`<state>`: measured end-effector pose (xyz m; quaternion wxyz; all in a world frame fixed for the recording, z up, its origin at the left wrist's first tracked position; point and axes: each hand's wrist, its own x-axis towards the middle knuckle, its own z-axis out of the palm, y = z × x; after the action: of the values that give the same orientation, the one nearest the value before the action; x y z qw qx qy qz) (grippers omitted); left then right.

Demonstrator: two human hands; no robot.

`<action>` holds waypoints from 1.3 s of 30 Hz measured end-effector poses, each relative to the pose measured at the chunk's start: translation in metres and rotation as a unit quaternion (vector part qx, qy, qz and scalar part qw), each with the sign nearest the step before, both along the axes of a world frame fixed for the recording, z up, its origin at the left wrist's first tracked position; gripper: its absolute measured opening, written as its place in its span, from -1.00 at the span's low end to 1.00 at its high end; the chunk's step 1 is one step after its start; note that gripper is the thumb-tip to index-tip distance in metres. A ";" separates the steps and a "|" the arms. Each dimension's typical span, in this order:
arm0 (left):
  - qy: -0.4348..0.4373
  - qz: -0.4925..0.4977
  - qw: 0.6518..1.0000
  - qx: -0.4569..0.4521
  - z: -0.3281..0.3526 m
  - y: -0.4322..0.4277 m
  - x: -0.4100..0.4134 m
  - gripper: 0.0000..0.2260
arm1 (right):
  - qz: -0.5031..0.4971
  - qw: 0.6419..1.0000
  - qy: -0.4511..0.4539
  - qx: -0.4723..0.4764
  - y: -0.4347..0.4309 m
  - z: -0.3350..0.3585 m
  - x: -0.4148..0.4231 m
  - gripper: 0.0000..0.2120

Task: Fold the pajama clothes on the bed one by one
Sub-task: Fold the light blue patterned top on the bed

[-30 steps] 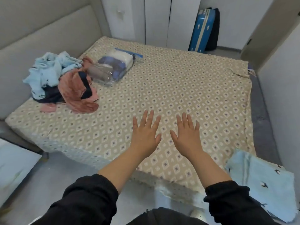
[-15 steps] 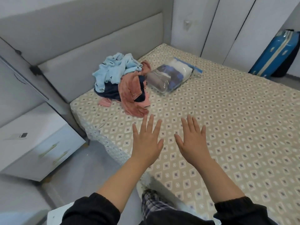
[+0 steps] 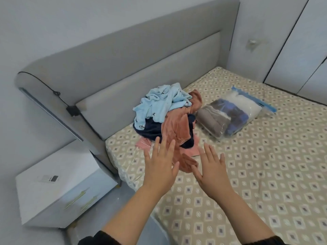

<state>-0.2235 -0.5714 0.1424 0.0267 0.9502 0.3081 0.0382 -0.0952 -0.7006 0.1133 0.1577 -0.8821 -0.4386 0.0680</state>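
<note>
The fingers [image 3: 163,145] of the left hand [image 3: 159,167] are held straight and spread apart, and nothing is gripped in them. In the picture their tips overlap the lower edge of the clothes, but whether cloth is touched cannot be told. The fingers [image 3: 206,152] of the right hand [image 3: 210,170] are likewise spread, with nothing held. Both hands are extended palm down in the lower middle of the frame, above the patterned bed [image 3: 265,165].

Just beyond the fingertips, at the centre of the frame, the pile of pajama clothes [image 3: 166,119] is heaped near the grey headboard [image 3: 141,68]. A light blue garment [image 3: 159,101] is crumpled on top, a navy garment [image 3: 150,130] is caught beneath it, and a salmon-pink garment [image 3: 174,131] is draped down the near side toward the hands. To the right of the pile a clear storage bag [image 3: 230,115] of packed textiles is laid on the bed. A white nightstand [image 3: 58,188] is seen at the lower left.

The step in hand is judged to be the reach for a garment; nothing is yet lifted from the heap. For the next move, one piece, probably the salmon-pink one as nearest, should be pinched and drawn free without the others being dragged along. It should then be spread flat on the bed at the lower right.
</note>
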 end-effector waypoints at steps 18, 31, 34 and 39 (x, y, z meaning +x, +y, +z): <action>0.004 -0.045 0.998 -0.037 -0.045 0.307 0.093 -0.38 | -0.058 0.997 -0.028 -0.041 0.275 -0.021 0.087 -0.29; 0.100 -0.084 0.982 -0.138 -0.108 0.498 0.230 -0.39 | -0.151 0.984 -0.015 -0.095 0.427 -0.053 0.170 -0.23; 0.104 -0.083 0.980 -0.148 -0.125 0.513 0.276 -0.38 | -0.171 0.981 -0.014 -0.092 0.437 -0.060 0.182 -0.31; 0.100 -0.079 0.984 -0.127 -0.156 0.528 0.337 -0.24 | -0.193 0.979 0.012 -0.067 0.442 -0.068 0.192 -0.30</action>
<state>0.1135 -0.0436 -0.0134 0.1187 0.9596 0.2354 -0.0985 0.0965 -0.2586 0.0452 0.1138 -0.9577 -0.2529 0.0766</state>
